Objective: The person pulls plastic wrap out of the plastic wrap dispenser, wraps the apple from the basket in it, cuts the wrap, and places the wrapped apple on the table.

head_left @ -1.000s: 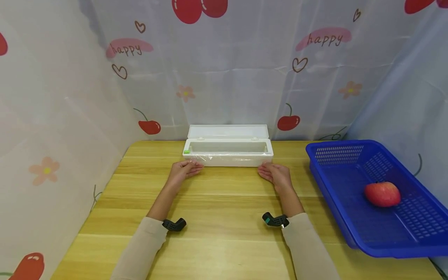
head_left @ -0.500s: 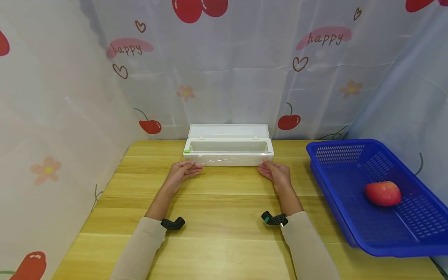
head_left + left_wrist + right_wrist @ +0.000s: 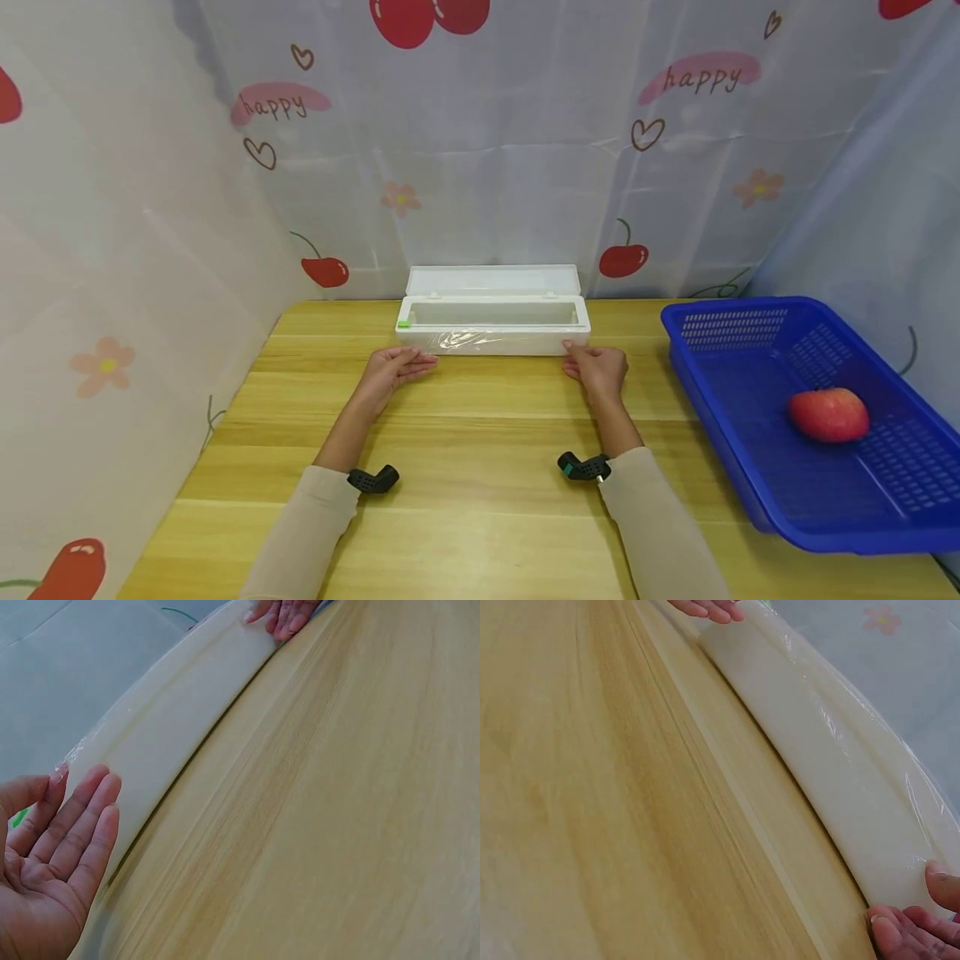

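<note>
A white cling film dispenser (image 3: 492,342) stands at the table's back with its lid (image 3: 492,279) raised. Clear cling film (image 3: 465,339) hangs over its front face, wrinkled and shiny. My left hand (image 3: 388,371) pinches the film's left corner between thumb and index finger, the other fingers held out straight. At the box's lower right corner is my right hand (image 3: 600,369). Its thumb (image 3: 939,881) touches the film against the front face, with a gap between thumb and fingers in the right wrist view. A green tab (image 3: 403,324) marks the left end of the cutter edge.
A blue plastic basket (image 3: 738,433) stands at the table's right side, with a red apple (image 3: 828,415) in it. Printed curtains (image 3: 487,208) hang close behind the dispenser and along both sides of the wooden table (image 3: 480,467).
My right thumb has come away from its fingers and spread onto the box front, and that hand has shifted slightly right. The left hand keeps its pinch.
</note>
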The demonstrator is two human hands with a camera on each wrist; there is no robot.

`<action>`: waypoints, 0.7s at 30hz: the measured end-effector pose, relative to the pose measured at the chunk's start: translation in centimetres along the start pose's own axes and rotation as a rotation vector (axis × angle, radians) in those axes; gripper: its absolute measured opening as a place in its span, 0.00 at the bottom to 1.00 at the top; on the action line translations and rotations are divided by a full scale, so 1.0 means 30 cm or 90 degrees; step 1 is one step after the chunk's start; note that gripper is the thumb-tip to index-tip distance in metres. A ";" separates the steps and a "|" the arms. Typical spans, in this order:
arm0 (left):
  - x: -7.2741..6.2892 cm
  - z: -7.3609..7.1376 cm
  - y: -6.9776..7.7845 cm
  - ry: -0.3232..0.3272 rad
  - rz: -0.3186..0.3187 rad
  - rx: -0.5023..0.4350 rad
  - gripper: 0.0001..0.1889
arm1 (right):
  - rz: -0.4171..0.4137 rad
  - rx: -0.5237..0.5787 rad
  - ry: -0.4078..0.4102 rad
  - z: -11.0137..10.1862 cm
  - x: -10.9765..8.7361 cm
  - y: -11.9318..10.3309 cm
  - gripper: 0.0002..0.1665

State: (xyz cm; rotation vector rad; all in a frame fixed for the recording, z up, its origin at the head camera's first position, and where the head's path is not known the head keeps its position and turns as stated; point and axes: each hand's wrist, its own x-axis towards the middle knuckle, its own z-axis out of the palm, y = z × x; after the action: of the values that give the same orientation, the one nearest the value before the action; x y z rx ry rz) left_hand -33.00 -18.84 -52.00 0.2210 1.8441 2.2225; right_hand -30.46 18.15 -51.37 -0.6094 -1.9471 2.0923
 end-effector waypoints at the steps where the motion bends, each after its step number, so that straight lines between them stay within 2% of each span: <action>1: 0.000 0.001 0.000 0.001 0.001 0.000 0.15 | -0.006 0.002 0.002 0.001 0.001 -0.001 0.21; 6: 0.006 0.005 -0.002 0.002 0.003 0.003 0.15 | -0.029 0.035 0.007 0.004 0.005 -0.009 0.13; 10: 0.006 0.007 -0.004 -0.004 0.003 0.001 0.14 | -0.018 0.054 -0.010 -0.006 0.005 -0.015 0.13; 13: 0.005 0.007 -0.006 -0.003 0.003 -0.001 0.14 | 0.011 0.070 -0.050 -0.023 0.005 -0.015 0.13; 16: 0.004 0.009 -0.008 0.004 0.000 -0.001 0.15 | 0.032 0.095 -0.100 -0.041 0.006 -0.011 0.08; 19: 0.003 0.011 -0.010 0.015 -0.005 -0.003 0.17 | 0.032 0.146 -0.155 -0.060 0.008 -0.004 0.04; 21: 0.003 0.014 -0.011 0.019 -0.014 -0.005 0.19 | 0.025 0.186 -0.183 -0.068 0.007 0.000 0.07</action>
State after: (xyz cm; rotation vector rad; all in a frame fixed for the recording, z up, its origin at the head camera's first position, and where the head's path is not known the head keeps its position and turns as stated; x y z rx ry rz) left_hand -32.94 -18.37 -52.26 0.1673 1.8440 2.2297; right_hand -29.74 20.08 -51.48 -0.3046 -1.7169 2.5436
